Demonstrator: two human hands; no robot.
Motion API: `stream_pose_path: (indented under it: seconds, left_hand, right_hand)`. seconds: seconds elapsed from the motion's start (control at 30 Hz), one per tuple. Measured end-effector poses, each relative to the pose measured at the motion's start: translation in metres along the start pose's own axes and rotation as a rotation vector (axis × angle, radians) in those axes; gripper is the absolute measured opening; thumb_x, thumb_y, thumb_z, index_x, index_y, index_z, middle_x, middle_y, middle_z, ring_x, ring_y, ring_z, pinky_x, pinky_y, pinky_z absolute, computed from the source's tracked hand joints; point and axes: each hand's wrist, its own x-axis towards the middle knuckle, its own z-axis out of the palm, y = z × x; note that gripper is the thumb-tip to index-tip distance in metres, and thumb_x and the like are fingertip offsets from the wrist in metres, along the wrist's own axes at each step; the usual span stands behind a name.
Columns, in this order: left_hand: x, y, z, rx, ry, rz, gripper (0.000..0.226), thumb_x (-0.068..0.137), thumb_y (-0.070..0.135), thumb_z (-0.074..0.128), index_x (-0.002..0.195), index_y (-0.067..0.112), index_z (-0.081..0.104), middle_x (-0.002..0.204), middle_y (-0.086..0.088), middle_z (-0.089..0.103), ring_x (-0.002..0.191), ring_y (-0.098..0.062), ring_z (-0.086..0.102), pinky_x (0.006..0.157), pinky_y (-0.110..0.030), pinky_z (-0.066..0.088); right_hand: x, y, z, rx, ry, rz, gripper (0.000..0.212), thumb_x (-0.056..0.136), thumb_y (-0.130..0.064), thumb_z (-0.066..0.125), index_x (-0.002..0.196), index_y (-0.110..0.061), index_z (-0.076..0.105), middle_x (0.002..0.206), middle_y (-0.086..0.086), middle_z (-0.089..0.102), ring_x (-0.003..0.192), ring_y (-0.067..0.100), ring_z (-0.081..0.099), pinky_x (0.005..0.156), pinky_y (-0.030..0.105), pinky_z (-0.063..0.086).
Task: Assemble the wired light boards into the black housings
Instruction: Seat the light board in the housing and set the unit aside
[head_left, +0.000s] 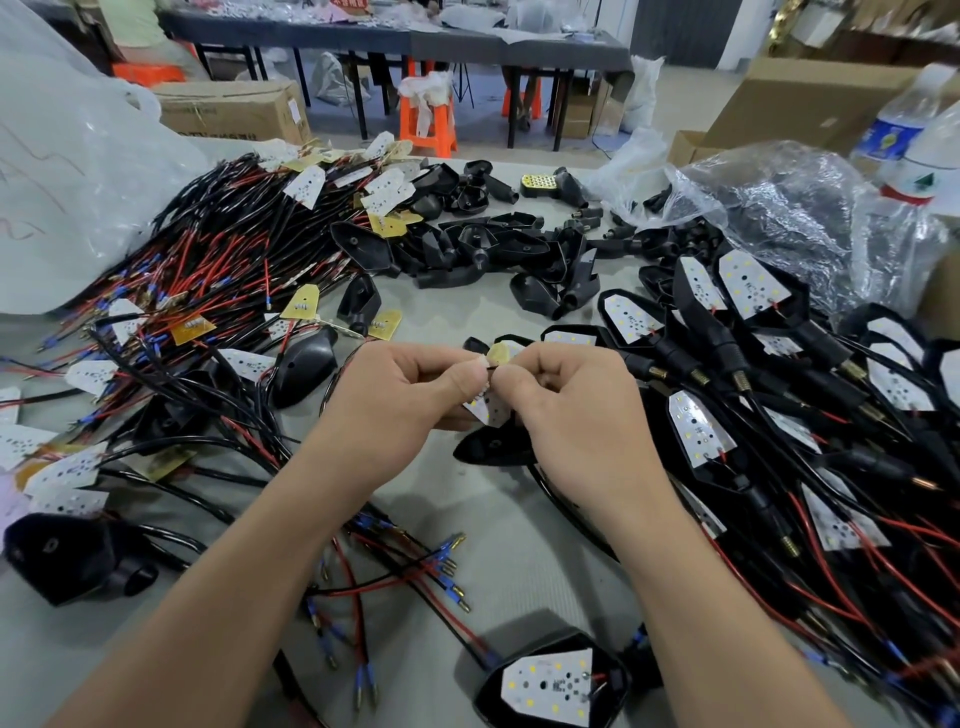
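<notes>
Both hands pinch one wired light board at the fingertips, left hand and right hand. It's held mid-worktop just above an empty black housing, probably to sort its black lead before seating. The board's long axis runs roughly away-to-toward the person, narrow tip down at the housing, partly hidden by fingers. Loose boards are piled left and finished units right, so reach is short.
</notes>
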Motion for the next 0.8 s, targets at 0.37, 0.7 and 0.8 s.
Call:
stream_pose_path:
  seconds: [0.37, 0.7, 0.8]
  left_hand:
    - [-0.002, -0.004, 0.001, 0.104, -0.049, 0.054, 0.033, 0.090, -0.002, 0.072, 0.091, 0.029, 0.084, 0.080, -0.004, 0.080, 0.074, -0.016, 0.074, 0.070, -0.027, 0.061]
    - [-0.009, 0.000, 0.005, 0.385, 0.345, 0.380, 0.036, 0.086, 0.015, 0.081, 0.097, 0.049, 0.075, 0.084, 0.033, 0.073, 0.078, 0.009, 0.071, 0.071, -0.005, 0.050]
    - [-0.009, -0.003, 0.006, 0.250, 0.331, 0.379, 0.029, 0.081, 0.017, 0.085, 0.100, 0.037, 0.080, 0.089, 0.024, 0.077, 0.081, 0.002, 0.074, 0.073, -0.011, 0.055]
  right_hand:
    - [-0.001, 0.000, 0.002, 0.109, 0.047, 0.032, 0.014, 0.081, -0.015, 0.066, 0.069, -0.017, 0.072, 0.053, -0.002, 0.068, 0.051, 0.017, 0.061, 0.057, 0.029, 0.046]
    - [-0.002, -0.001, -0.005, -0.067, 0.013, -0.123, 0.018, 0.084, -0.017, 0.071, 0.096, -0.030, 0.076, 0.066, -0.005, 0.069, 0.062, 0.012, 0.061, 0.062, 0.020, 0.047]
    - [-0.003, -0.004, -0.003, 0.000, -0.077, -0.120, 0.021, 0.088, -0.019, 0.069, 0.103, -0.032, 0.077, 0.077, -0.004, 0.074, 0.074, 0.016, 0.068, 0.072, 0.033, 0.054]
